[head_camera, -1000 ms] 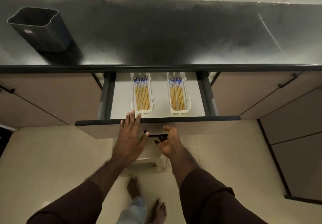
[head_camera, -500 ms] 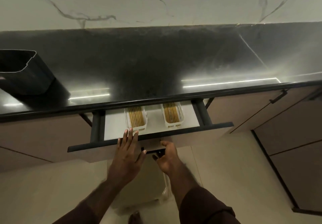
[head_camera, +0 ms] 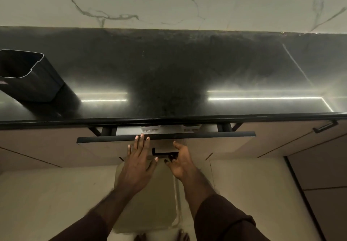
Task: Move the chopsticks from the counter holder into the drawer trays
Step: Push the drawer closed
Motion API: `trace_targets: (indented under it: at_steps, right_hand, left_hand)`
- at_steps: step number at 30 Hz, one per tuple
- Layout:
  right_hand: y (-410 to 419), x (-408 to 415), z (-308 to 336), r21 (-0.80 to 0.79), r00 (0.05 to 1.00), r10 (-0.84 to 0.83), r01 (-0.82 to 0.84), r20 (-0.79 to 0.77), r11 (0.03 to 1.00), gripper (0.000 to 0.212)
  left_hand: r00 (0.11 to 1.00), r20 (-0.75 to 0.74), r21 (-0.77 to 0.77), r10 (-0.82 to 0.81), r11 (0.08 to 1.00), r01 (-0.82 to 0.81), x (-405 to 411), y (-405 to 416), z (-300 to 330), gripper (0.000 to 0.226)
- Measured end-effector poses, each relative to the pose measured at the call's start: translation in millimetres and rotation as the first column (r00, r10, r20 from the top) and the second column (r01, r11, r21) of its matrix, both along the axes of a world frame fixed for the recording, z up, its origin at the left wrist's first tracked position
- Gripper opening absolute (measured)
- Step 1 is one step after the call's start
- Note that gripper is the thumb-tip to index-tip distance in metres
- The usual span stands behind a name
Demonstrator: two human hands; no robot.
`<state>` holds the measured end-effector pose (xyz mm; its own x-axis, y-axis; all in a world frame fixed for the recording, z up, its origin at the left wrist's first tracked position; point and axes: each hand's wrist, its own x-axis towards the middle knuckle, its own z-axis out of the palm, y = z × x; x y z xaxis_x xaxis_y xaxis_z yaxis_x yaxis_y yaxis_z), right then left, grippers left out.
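Pressing flat and open-fingered on the nearly shut, tan-fronted drawer [head_camera: 165, 137], the left hand [head_camera: 138, 163] risks a pinch, the right hand [head_camera: 181, 161] hanging open; white slotted trays [head_camera: 150, 128] barely peek beneath the glossy black counter [head_camera: 169, 75].

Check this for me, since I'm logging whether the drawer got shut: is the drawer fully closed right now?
No, the drawer stands slightly open, with the tray ends showing in the gap under the counter edge.
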<state>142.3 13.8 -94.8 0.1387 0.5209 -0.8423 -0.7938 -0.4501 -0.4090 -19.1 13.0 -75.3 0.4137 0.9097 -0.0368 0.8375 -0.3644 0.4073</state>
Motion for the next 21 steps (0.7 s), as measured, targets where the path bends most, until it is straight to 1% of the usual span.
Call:
trace_targets:
  at_steps: [3, 5, 11, 17, 19, 21]
  right_hand:
    - [15.4, 5.6, -4.9, 0.003, 1.000, 0.029, -0.029, -0.006, 1.000, 0.040]
    - [23.4, 8.2, -8.2, 0.020, 0.999, 0.048, -0.048, 0.001, 0.999, 0.043]
    - [42.0, 15.8, -3.1, 0.005, 0.991, 0.100, -0.101, 0.086, 0.995, 0.037]
    - [36.9, 28.9, 6.0, 0.012, 0.946, 0.297, -0.301, 0.128, 0.954, 0.044]
    - [32.2, 32.9, 16.9, -0.007, 0.899, 0.402, -0.407, 0.176, 0.913, 0.041]
    - [29.5, 35.7, 23.8, -0.039, 0.830, 0.493, -0.501, 0.260, 0.865, 0.045]
  left_hand:
    - [1.000, 0.009, -0.011, 0.018, 1.000, -0.018, 8.9, 9.4, -2.6, 0.078]
    - [0.999, 0.018, -0.010, 0.031, 0.999, -0.031, 13.6, 14.4, -3.2, 0.079]
    - [0.999, 0.007, -0.004, 0.032, 0.999, -0.032, 21.1, 27.9, -3.3, 0.080]
    - [1.000, 0.000, 0.008, 0.025, 1.000, -0.025, 24.0, 31.4, 0.7, 0.079]
    - [1.000, 0.012, 0.008, 0.022, 1.000, -0.023, 24.4, 28.1, 1.6, 0.078]
    - [1.000, 0.012, 0.012, 0.017, 1.000, -0.018, 24.5, 24.3, 3.7, 0.078]
